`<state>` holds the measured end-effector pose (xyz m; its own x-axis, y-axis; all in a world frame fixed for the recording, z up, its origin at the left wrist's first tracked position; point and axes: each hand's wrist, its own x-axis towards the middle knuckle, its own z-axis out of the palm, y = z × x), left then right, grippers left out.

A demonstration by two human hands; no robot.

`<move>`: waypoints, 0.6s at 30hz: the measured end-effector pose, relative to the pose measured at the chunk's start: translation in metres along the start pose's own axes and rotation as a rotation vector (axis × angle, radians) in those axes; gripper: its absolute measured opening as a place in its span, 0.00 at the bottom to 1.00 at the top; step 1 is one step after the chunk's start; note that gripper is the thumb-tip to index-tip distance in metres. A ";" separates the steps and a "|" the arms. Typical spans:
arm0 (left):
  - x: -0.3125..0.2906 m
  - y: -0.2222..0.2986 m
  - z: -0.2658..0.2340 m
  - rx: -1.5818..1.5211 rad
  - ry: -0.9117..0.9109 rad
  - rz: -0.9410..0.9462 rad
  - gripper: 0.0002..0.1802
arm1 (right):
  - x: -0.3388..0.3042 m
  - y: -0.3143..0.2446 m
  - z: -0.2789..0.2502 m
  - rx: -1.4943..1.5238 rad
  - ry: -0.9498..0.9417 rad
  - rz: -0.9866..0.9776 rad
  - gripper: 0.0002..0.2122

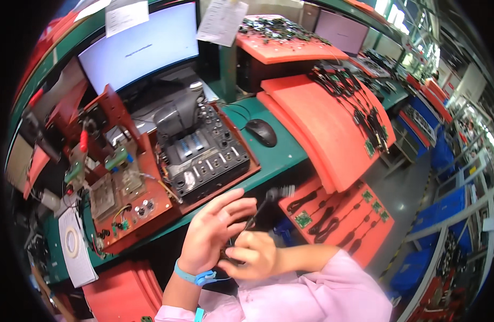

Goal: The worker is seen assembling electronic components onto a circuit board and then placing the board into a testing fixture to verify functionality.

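Observation:
In front of my body, below the bench edge, my two hands work close together around a thin black cable (262,206). My left hand (212,233) has its palm turned inward and its fingers stretched out; the cable passes by its fingertips. My right hand (251,256) is closed in a pinch on the cable's lower part, close against the left palm. What lies between the right fingertips is mostly hidden. The cable's upper end, a dark connector (279,193) with a pale striped tip, sticks up to the right and is blurred.
On the green bench (274,155) stand a black control panel (204,155), a red test fixture (134,214), a mouse (261,132) and a monitor (142,48). Stacked orange foam sheets (306,112) carry cables. A lower foam sheet (360,247) holds cables and green circuit boards.

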<state>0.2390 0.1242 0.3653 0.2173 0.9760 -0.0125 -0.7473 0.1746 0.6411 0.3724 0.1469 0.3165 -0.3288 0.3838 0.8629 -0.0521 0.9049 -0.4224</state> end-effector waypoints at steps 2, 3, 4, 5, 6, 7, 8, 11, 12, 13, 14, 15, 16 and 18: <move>-0.022 0.006 -0.002 0.239 0.012 0.006 0.26 | -0.001 0.000 0.012 0.097 -0.019 -0.104 0.11; -0.030 0.006 -0.005 0.358 0.020 0.000 0.24 | -0.002 0.000 0.017 0.175 -0.021 -0.197 0.11; -0.040 0.002 -0.009 0.348 0.041 0.012 0.24 | -0.010 -0.005 0.021 0.178 -0.066 -0.193 0.11; -0.049 -0.005 -0.016 0.206 0.075 0.063 0.22 | -0.016 -0.010 0.024 0.179 -0.111 -0.187 0.10; -0.058 -0.011 -0.023 0.071 0.109 0.120 0.21 | -0.014 -0.014 0.030 0.203 -0.122 -0.188 0.10; -0.066 -0.016 -0.028 -0.064 0.141 0.178 0.19 | -0.010 -0.018 0.035 0.232 -0.142 -0.266 0.10; -0.073 -0.017 -0.031 -0.199 0.169 0.236 0.18 | -0.005 -0.023 0.039 0.262 -0.161 -0.344 0.10; -0.092 0.004 -0.033 -0.338 0.194 0.383 0.16 | 0.023 -0.027 0.041 0.399 -0.118 -0.345 0.09; -0.099 0.009 -0.036 -0.335 0.096 0.420 0.14 | 0.030 -0.024 0.038 0.320 -0.039 -0.228 0.11; -0.105 0.014 -0.040 -0.327 -0.001 0.457 0.13 | 0.034 -0.020 0.036 0.236 0.035 -0.109 0.13; -0.112 0.021 -0.041 -0.312 -0.104 0.490 0.11 | 0.036 -0.017 0.037 0.149 -0.065 0.078 0.15; -0.119 0.027 -0.042 -0.293 -0.207 0.522 0.10 | 0.034 -0.014 0.039 0.058 -0.170 0.262 0.17; -0.129 0.032 -0.043 -0.263 -0.302 0.564 0.09 | 0.025 -0.008 0.049 0.098 -0.195 0.261 0.17; -0.131 0.044 -0.048 -0.213 -0.550 0.603 0.08 | 0.007 0.013 0.063 0.342 -0.555 0.601 0.15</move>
<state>0.1478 0.0107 0.3581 -0.0230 0.7171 0.6966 -0.9241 -0.2811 0.2589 0.3097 0.1496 0.2993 -0.7969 0.5515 0.2467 0.0267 0.4401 -0.8975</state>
